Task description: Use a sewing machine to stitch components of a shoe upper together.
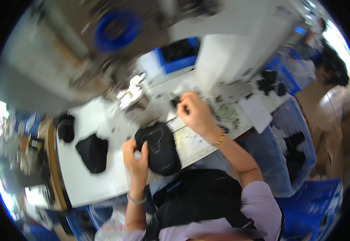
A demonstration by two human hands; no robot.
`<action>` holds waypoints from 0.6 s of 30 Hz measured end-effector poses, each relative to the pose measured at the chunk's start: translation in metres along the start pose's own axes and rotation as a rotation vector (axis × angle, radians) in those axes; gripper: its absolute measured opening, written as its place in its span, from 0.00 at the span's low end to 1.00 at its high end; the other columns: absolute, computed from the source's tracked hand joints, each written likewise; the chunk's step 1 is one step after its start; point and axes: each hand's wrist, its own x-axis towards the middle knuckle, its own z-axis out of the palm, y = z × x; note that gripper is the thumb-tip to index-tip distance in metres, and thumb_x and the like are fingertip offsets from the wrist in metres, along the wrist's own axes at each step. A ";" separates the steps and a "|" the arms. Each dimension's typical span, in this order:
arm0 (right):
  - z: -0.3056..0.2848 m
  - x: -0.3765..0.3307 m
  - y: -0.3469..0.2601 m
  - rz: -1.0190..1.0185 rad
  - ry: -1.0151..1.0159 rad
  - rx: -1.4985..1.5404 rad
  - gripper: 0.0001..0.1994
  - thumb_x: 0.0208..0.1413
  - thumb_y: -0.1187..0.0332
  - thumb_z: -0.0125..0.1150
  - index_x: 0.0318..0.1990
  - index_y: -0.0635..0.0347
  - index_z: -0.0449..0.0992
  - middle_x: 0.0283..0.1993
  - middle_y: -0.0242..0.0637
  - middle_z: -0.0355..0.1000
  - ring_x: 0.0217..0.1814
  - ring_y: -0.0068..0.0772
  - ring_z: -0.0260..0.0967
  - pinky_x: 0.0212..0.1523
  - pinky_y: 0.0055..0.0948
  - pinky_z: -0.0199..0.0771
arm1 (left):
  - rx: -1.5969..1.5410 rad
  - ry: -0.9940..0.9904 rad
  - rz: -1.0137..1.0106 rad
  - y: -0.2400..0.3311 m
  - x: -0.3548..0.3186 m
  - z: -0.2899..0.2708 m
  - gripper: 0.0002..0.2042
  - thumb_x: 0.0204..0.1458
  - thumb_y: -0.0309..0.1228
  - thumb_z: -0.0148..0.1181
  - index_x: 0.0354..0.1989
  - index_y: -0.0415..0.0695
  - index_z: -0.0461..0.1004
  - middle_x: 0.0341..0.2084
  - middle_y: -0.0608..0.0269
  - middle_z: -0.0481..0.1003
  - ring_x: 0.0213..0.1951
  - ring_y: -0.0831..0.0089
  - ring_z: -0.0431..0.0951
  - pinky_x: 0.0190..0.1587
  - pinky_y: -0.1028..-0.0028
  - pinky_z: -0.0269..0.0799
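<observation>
Item 1: rounded black piece (159, 152), pale lines on its upper face; lies at the near side of the white worktop (76, 176), in front of a blurred metallic fixture (136, 106).
Item 2: left hand (136, 162), at that piece's left edge, thumb and fingers parted; whether they grip the edge or only rest there, cannot tell.
Item 3: right hand (195, 114), raised beyond the piece's right side, fingers bent; whether they grasp anything, cannot tell.
Item 4: two further black pieces, one nearer (92, 154), one at the far left (65, 128).
Handling note, by judgement: steady the rounded piece lightly from its edge, keep its lined face flat and unwrinkled, and keep the left thumb off the lines.
</observation>
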 end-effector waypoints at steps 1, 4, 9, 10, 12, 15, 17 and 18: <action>-0.004 0.003 -0.017 -0.034 0.062 0.062 0.08 0.45 0.79 0.59 0.28 0.63 0.65 0.36 0.43 0.67 0.31 0.45 0.66 0.30 0.34 0.68 | -0.154 -0.033 -0.132 0.009 0.004 -0.005 0.08 0.51 0.24 0.60 0.38 0.36 0.70 0.32 0.56 0.70 0.33 0.68 0.69 0.38 0.72 0.66; -0.001 -0.008 -0.061 -0.260 0.087 0.090 0.11 0.40 0.82 0.63 0.29 0.60 0.68 0.38 0.40 0.69 0.34 0.40 0.69 0.31 0.30 0.71 | -0.586 0.054 -0.331 0.026 0.012 -0.010 0.10 0.59 0.31 0.50 0.43 0.35 0.68 0.36 0.59 0.72 0.38 0.75 0.71 0.43 0.77 0.67; 0.027 -0.022 -0.099 -0.405 0.013 0.037 0.10 0.39 0.79 0.65 0.29 0.58 0.71 0.38 0.34 0.72 0.38 0.36 0.69 0.39 0.30 0.71 | -1.380 0.133 -0.477 0.037 0.005 -0.006 0.13 0.63 0.32 0.45 0.52 0.38 0.65 0.44 0.59 0.72 0.45 0.72 0.73 0.49 0.75 0.69; 0.032 -0.022 -0.098 -0.425 0.036 0.019 0.09 0.42 0.77 0.65 0.30 0.59 0.71 0.40 0.34 0.71 0.39 0.35 0.69 0.39 0.30 0.70 | -1.458 0.140 -0.497 0.041 0.004 -0.007 0.14 0.63 0.32 0.44 0.52 0.39 0.65 0.44 0.60 0.72 0.46 0.72 0.73 0.50 0.74 0.69; 0.034 -0.026 -0.094 -0.428 0.034 0.035 0.09 0.44 0.75 0.66 0.33 0.61 0.74 0.43 0.36 0.71 0.42 0.36 0.69 0.41 0.30 0.70 | -1.414 0.110 -0.438 0.043 0.007 -0.007 0.13 0.60 0.28 0.49 0.51 0.39 0.65 0.44 0.60 0.73 0.45 0.73 0.74 0.49 0.74 0.70; 0.029 -0.025 -0.093 -0.347 0.007 0.162 0.12 0.43 0.75 0.68 0.36 0.62 0.73 0.44 0.38 0.70 0.44 0.38 0.68 0.42 0.31 0.70 | -1.390 0.034 -0.405 0.037 0.011 -0.008 0.13 0.57 0.23 0.54 0.50 0.37 0.66 0.42 0.60 0.74 0.44 0.74 0.75 0.48 0.75 0.71; 0.030 -0.028 -0.092 -0.130 0.111 0.294 0.18 0.45 0.78 0.69 0.42 0.62 0.68 0.42 0.39 0.66 0.41 0.33 0.67 0.43 0.28 0.69 | -1.404 0.025 -0.490 0.041 0.014 -0.008 0.12 0.58 0.24 0.53 0.50 0.37 0.66 0.43 0.58 0.74 0.43 0.74 0.75 0.46 0.76 0.73; 0.032 -0.028 -0.091 0.069 0.127 0.574 0.17 0.46 0.78 0.68 0.41 0.61 0.67 0.42 0.38 0.65 0.40 0.28 0.66 0.41 0.24 0.69 | -1.409 0.017 -0.499 0.039 0.012 -0.006 0.12 0.59 0.26 0.52 0.49 0.36 0.67 0.43 0.58 0.74 0.43 0.75 0.76 0.45 0.77 0.73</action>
